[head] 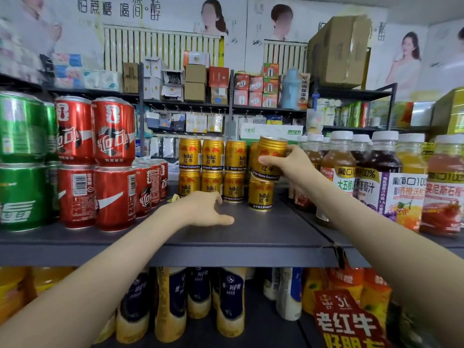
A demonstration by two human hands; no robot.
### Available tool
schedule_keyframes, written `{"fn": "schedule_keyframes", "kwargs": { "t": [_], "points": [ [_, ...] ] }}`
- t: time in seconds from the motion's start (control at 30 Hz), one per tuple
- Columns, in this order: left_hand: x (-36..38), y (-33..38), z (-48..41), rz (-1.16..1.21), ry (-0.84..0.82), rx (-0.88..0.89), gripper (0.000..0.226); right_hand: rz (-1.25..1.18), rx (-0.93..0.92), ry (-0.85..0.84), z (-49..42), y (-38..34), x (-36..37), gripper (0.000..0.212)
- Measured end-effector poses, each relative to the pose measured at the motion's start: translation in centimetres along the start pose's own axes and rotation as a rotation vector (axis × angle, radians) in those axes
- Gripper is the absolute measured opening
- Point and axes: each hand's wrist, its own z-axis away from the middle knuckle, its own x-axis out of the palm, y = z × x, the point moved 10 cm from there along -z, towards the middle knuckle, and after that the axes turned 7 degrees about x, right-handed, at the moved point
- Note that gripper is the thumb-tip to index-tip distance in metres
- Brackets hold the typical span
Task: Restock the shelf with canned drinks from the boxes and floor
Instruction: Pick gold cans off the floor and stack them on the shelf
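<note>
One gold can [271, 156] was gripped in the right hand [292, 163], fingers and thumb curled round its body. It was tilted over a lower can [261, 194] near the right edge of the shelf [251, 237], beside the two-tier stack [212, 169]. The left hand [203, 209] rested relaxed on the shelf, holding nothing. Stacking was in hand. The next move probably required levelling and seating the can squarely. Contact between the cans could not be confirmed. Boxes and floor were out of view.
</note>
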Motion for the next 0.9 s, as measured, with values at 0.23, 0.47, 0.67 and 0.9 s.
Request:
{"fn": "schedule_keyframes", "kwargs": {
  "t": [0.23, 0.47, 0.67, 0.9],
  "points": [
    [1.4, -0.7, -0.9, -0.130, -0.197, -0.026, 0.073, -0.007, 0.013, 0.067, -3.7, 0.8, 0.0, 0.062],
    [1.7, -0.5, 0.4, -0.202, 0.014, 0.024, 0.061, -0.005, 0.021, -0.019, -5.4, 2.2, 2.0, 0.052],
    [1.5, -0.6, 1.1, -0.142, 0.120, 0.056, 0.050, 0.064, 0.098, -0.100, -5.7, 3.5, 2.7, 0.070],
    [1.4, -0.7, 1.1, -0.133, 0.155, 0.054, 0.050, 0.142, 0.136, -0.106, -5.6, 4.9, 3.0, 0.073]
  ]
}}
